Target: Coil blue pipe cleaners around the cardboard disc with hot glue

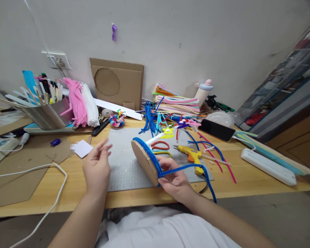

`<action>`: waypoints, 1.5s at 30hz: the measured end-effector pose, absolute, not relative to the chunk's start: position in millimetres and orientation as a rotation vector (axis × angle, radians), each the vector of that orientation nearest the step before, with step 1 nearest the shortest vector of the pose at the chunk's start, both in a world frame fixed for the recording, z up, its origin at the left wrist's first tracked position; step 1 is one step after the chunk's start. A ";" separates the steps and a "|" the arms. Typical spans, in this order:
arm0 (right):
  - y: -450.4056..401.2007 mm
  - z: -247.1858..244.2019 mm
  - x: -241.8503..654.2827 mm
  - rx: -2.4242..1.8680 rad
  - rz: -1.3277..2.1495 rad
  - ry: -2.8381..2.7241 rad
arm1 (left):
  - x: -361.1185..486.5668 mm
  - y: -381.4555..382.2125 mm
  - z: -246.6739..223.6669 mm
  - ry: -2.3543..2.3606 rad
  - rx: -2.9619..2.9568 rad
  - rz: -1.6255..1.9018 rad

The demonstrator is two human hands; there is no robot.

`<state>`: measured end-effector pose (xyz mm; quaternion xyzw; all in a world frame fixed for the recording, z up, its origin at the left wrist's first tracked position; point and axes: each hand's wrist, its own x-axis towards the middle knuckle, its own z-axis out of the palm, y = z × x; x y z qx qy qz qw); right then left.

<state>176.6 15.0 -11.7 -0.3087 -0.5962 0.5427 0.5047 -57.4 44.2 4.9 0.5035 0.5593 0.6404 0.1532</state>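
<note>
A round cardboard disc [146,163] is tilted up over the grey cutting mat, its brown flat face turned to the left. Blue pipe cleaner [150,151] runs around its rim, and a loose blue tail hangs off to the right past my wrist. My right hand [174,179] grips the disc at its lower right edge, thumb near where the tail leaves the rim. Apart from the disc, to its left, my left hand [96,167] is raised with loosely bent, parted fingers and nothing visible in them.
Right of the disc lies a yellow glue gun [192,155] on the cutting mat [121,172]. Behind are loose blue pipe cleaners [150,117] and a black phone [217,130]. A metal container [49,115] of sticks stands left; a white cable [59,193] crosses the left front.
</note>
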 end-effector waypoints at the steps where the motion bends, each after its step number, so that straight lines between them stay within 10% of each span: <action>1: 14.8 -11.7 176.6 -0.736 1.311 -1.439 | -55.1 44.4 3.0 1.595 1.457 1.818; 10: 13.3 -4.6 176.7 -0.700 1.361 -1.425 | -12.3 5.4 15.0 1.305 2.348 1.208; 27: 9.3 22.0 180.0 -0.712 1.561 -1.461 | 1.8 7.7 24.7 1.584 2.308 1.177; 45: -25.2 56.0 234.4 -0.494 0.501 -2.302 | 2.2 7.4 23.1 1.559 2.244 1.246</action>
